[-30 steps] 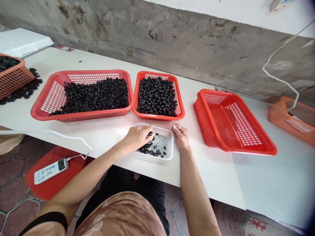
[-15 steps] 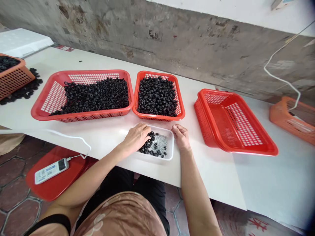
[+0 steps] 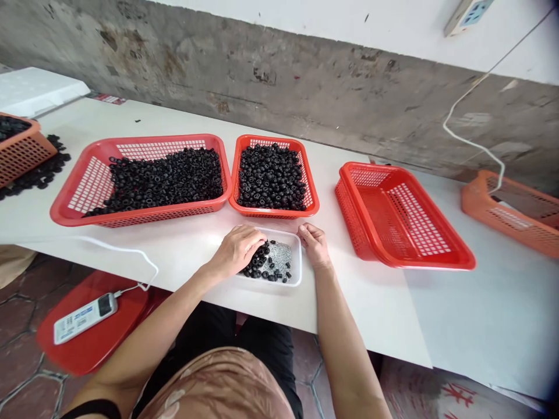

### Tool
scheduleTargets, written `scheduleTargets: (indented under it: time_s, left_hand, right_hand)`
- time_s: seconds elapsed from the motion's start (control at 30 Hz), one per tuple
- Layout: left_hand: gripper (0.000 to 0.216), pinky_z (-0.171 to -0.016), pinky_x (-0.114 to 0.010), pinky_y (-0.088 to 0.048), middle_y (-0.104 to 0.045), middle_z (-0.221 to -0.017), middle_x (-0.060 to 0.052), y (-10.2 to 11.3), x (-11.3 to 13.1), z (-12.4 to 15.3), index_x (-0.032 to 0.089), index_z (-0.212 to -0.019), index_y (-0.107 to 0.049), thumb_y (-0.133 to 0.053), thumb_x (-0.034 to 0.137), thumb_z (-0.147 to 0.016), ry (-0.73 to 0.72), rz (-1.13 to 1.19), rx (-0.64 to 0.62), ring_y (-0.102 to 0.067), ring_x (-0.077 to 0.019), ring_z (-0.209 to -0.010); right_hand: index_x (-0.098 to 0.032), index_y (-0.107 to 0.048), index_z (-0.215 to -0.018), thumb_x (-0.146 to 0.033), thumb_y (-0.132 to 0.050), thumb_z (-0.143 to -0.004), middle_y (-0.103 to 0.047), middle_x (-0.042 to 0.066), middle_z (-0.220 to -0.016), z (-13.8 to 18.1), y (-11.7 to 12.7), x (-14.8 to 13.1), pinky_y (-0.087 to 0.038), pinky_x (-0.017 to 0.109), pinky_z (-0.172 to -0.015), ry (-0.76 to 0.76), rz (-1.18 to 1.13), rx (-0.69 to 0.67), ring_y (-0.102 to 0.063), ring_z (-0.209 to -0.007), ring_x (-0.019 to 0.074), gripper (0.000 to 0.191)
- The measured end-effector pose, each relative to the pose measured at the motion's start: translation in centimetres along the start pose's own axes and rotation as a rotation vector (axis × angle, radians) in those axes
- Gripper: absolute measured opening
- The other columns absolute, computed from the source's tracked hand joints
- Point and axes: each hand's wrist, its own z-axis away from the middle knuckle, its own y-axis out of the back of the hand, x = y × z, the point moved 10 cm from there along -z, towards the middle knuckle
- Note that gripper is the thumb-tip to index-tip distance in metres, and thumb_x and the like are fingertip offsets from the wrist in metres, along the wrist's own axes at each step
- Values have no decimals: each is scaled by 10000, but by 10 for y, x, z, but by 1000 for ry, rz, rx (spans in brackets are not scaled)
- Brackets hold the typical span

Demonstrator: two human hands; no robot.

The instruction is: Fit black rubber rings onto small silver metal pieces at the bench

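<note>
Black rubber rings [image 3: 257, 262] under L hand [image 3: 238, 251], small white plastic tray [image 3: 279, 283] between both hands.
Tray's long axis runs L–R across the white surface [image 3: 358, 314], rings heaped at its left end, clear plastic bits [image 3: 280, 259] mid-tray, so L hand is nearer: sits right on the heap, fingers curled down, can't tell from here if pinching. R hand [image 3: 313, 244] by tray's right rim, loosely curled, nothing visible in it. Beyond tray, big red mesh basket [image 3: 131, 221] and smaller red mesh basket [image 3: 273, 213], both heaped w/ similar black rings; third red mesh basket [image 3: 437, 263] off to the right.
</note>
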Motion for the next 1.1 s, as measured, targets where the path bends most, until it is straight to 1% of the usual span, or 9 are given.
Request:
scheduleTargets:
  time_s: [0.07, 0.13, 0.23, 0.3, 0.4, 0.53, 0.77, 0.93, 1.1]
  left_hand:
    - [162, -821, -330, -505, -735, -895, -57, 17, 5, 5, 186, -980, -645, -487, 152, -994, -24, 29, 131, -666, -191, -838]
    - [157, -819, -312, -508, -740, -903, -53, 36, -3, 18, 191, -996, -654, -500, 161, -988, 61, 77, 290, -675, -181, -845]
    - [143, -771, -277, -515, -714, -858, -33, 52, -39, 57, 192, -989, -644, -510, 242, -995, 377, 211, 519, -671, -161, -792]
    - [181, -748, -271, -513, -687, -855, -34, 49, -63, 90, 190, -965, -631, -512, 324, -993, 581, 312, 620, -656, -161, -781]
    - [245, -729, -269, -505, -693, -934, -49, 22, -82, 115, 195, -987, -629, -509, 409, -979, 765, 421, 491, -648, -166, -786]
    - [257, -737, -267, -474, -679, -889, -30, 4, -78, 113, 209, -964, -635, -528, 443, -947, 756, 420, 312, -621, -174, -791]
    - [285, -604, -238, -364, -477, -656, 46, 7, -77, 104, 210, -793, -555, -523, 452, -941, 718, 461, 313, -444, -125, -592]
    - [424, -558, -240, -294, -300, -609, 57, 7, -83, 107, 215, -632, -380, -513, 481, -935, 717, 523, 330, -326, -114, -564]
    - [495, -531, -252, -249, -215, -591, 57, 10, -86, 110, 227, -596, -250, -551, 470, -904, 732, 571, 360, -250, -112, -553]
  right_hand:
    - [-203, -490, -616, -609, -680, -818, -345, -68, -542, -1, 1, 1, -223, 241, -494, 6, 3, 0, -260, -500, 87, 492]
    - [-202, -493, -624, -602, -674, -827, -356, -65, -548, -1, 2, 3, -224, 238, -492, 8, 7, -1, -268, -502, 88, 483]
    - [-201, -490, -628, -594, -665, -837, -365, -62, -554, -2, 3, 6, -229, 236, -491, 6, 19, -2, -279, -505, 88, 477]
    - [-202, -482, -628, -594, -657, -842, -364, -62, -554, -2, 3, 7, -235, 234, -492, 4, 32, -2, -279, -504, 87, 480]
    - [-204, -486, -645, -602, -643, -845, -356, -66, -557, 0, 2, 5, -242, 233, -493, 5, 58, 7, -273, -503, 87, 472]
    - [-200, -533, -699, -599, -661, -825, -382, -62, -579, 4, 1, 2, -255, 232, -502, 27, 112, 31, -298, -526, 95, 438]
    - [-200, -471, -609, -616, -648, -821, -338, -59, -582, 12, -1, -5, -256, 237, -527, 73, 198, 85, -293, -557, 98, 499]
    - [-204, -459, -611, -633, -605, -842, -353, -63, -557, 26, -10, -10, -252, 234, -504, 58, 270, 89, -288, -529, 93, 509]
    - [-199, -498, -603, -632, -574, -853, -395, -54, -536, 49, -17, -22, -286, 233, -509, 50, 406, 58, -327, -520, 98, 505]
